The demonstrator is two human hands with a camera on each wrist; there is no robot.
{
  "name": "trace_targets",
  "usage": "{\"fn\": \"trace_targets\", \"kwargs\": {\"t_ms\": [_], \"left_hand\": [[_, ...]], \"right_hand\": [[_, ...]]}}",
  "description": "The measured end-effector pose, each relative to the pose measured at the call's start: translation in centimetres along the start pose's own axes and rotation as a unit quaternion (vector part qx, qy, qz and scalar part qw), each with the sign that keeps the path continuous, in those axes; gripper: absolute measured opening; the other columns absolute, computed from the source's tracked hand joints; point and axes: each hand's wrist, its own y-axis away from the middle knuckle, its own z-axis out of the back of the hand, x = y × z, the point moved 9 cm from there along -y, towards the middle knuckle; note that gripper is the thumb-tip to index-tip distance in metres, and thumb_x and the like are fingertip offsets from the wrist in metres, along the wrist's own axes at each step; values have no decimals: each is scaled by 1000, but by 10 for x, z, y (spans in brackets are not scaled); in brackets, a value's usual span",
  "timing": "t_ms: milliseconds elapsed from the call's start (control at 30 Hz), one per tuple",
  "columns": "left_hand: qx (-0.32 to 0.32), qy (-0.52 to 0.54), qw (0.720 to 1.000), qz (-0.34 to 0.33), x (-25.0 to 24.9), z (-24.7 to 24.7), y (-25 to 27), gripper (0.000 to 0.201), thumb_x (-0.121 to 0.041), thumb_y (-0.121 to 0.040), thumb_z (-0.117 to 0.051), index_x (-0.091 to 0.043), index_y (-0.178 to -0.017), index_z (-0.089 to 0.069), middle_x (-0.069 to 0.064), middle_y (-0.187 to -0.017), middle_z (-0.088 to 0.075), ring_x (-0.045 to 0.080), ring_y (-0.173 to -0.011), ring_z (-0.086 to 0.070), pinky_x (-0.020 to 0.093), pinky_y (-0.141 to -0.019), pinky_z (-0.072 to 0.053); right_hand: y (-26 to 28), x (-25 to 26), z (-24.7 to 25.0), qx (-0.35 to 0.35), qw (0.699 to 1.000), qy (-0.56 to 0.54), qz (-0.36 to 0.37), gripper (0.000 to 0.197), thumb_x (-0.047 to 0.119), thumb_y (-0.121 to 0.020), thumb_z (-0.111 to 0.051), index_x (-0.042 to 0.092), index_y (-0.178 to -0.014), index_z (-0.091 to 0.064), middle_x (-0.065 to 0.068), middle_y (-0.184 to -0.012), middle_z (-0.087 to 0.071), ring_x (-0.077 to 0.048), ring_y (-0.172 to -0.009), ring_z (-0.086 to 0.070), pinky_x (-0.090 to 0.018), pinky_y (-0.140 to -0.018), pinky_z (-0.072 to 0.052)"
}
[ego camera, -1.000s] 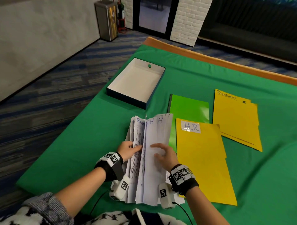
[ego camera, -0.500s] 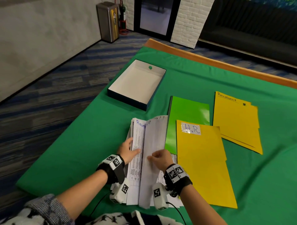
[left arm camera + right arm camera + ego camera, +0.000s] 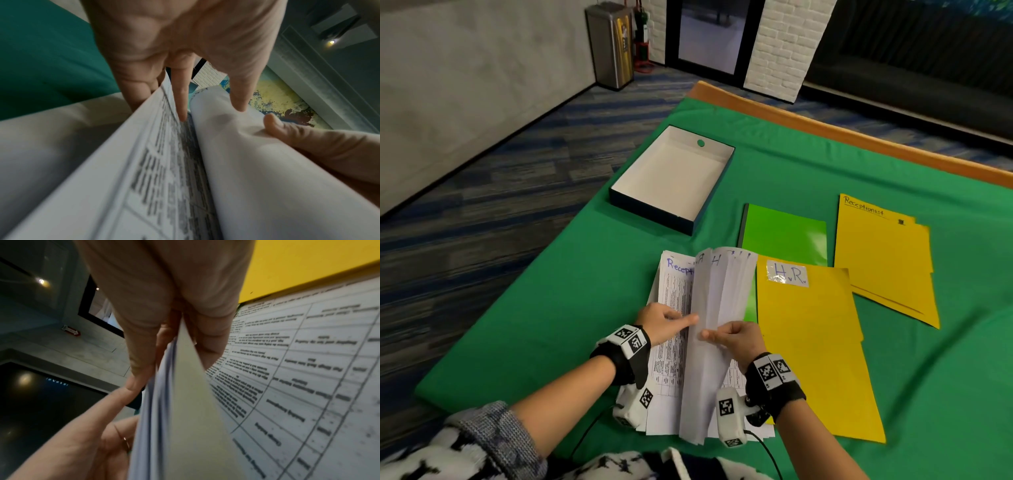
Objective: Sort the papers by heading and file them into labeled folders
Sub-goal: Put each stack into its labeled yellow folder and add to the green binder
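A stack of white printed papers (image 3: 673,298) lies on the green cloth; its top sheet is headed "Recept…". My right hand (image 3: 710,335) pinches a bundle of lifted sheets (image 3: 719,294) between thumb and fingers, seen up close in the right wrist view (image 3: 174,356). These sheets show "H" headings at their top edges. My left hand (image 3: 685,320) rests on the printed top sheet with its index finger straight, pointing into the gap under the bundle (image 3: 209,110). A yellow folder labeled "H.R." (image 3: 811,346) lies just right of the papers. Behind it sit a yellow "Receptionist" folder (image 3: 883,253) and a green folder (image 3: 784,233).
An open, empty box (image 3: 698,219) with white inside stands behind the papers at the left. The table's wooden edge (image 3: 859,137) runs along the far side. The cloth's left edge drops to the carpeted floor (image 3: 500,192). A metal bin (image 3: 611,44) stands by the wall.
My right hand went from lying flat on the upright sheets to pinching them. The bundle now leans over to the right and sits lower. My left hand stays on the stack.
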Motion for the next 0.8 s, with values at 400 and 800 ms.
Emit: {"fn": "trace_targets", "kwargs": {"t_ms": [400, 800], "left_hand": [[-43, -10, 999, 2, 13, 13, -5, 55, -19, -89, -56, -18, -48, -20, 0, -51, -18, 16, -50, -17, 28, -51, -12], [-85, -48, 995, 28, 16, 27, 1, 58, -37, -73, -76, -12, -38, -36, -10, -71, -55, 17, -67, -50, 24, -60, -41]], "right_hand": [[4, 0, 15, -28, 999, -26, -10, 34, 2, -60, -85, 11, -56, -52, -14, -69, -62, -26, -70, -60, -47, -75, -54], [6, -1, 24, -50, 999, -15, 8, 29, 2, -64, -82, 11, -63, -55, -11, -76, -67, -30, -78, -65, -44, -78, -56]]}}
